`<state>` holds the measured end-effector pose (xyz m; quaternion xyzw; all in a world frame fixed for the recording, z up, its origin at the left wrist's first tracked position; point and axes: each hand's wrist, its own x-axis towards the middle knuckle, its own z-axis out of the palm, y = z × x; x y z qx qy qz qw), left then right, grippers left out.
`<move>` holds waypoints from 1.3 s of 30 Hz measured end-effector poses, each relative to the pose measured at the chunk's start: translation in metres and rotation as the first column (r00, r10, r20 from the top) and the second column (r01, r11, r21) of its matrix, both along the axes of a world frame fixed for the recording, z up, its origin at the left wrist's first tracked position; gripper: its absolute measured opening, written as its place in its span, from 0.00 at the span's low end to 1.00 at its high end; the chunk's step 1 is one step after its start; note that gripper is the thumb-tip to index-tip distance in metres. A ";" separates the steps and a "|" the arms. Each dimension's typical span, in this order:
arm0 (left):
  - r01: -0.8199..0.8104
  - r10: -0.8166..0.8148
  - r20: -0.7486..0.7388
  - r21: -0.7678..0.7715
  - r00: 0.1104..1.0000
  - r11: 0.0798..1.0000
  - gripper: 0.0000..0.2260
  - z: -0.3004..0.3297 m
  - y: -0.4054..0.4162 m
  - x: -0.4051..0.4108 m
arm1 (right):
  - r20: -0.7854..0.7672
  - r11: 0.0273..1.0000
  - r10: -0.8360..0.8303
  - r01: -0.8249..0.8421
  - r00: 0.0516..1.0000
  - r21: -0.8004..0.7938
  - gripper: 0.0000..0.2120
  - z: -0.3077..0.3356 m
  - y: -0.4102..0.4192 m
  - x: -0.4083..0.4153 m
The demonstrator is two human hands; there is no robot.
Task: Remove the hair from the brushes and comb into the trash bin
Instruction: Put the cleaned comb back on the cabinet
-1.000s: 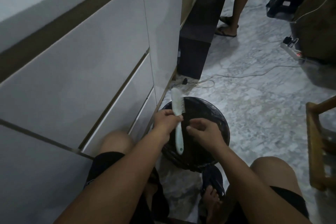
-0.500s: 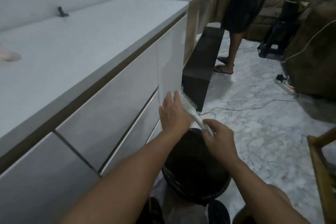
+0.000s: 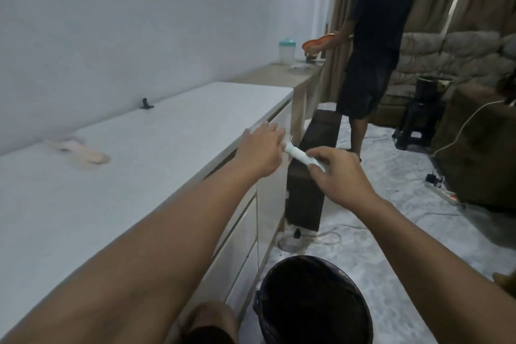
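Note:
Both my hands hold a pale mint comb (image 3: pixel 300 157) up near the edge of the white cabinet top (image 3: pixel 156 165). My left hand (image 3: pixel 261 152) wraps over its toothed end, which is mostly hidden behind the fingers. My right hand (image 3: pixel 339 173) pinches the handle end. The black trash bin (image 3: pixel 312 301) with its dark liner stands on the floor below, between my knees and the cabinet. Two pale pink brushes (image 3: pixel 79 151), blurred, lie on the cabinet top at the left.
A person in dark clothes (image 3: pixel 374 45) stands at the far end of the counter holding an orange item. A dark box (image 3: pixel 310 176) leans by the cabinet. Cables and a power strip (image 3: pixel 444 194) lie on the marble floor. A sofa and black stool stand at the right.
My view has tilted up from the bin to the cabinet top. Both hands lifted the comb away from above the bin up to the cabinet edge, and my right hand took the handle.

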<state>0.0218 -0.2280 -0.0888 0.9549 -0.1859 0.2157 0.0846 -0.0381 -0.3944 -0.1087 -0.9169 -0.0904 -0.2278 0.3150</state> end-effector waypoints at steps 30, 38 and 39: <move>-0.388 0.380 -0.236 0.014 0.895 0.922 0.19 0.064 0.294 0.019 | -0.042 0.912 0.397 -0.400 0.917 -0.089 0.13 0.058 0.272 0.095; -0.444 0.419 -0.349 0.007 0.838 0.896 0.24 0.049 0.348 0.042 | -0.065 0.894 0.436 -0.441 0.897 -0.083 0.13 0.045 0.317 0.116; -0.457 0.421 -0.375 -0.007 0.826 0.890 0.25 0.047 0.353 0.043 | -0.068 0.889 0.443 -0.448 0.894 -0.093 0.13 0.044 0.320 0.117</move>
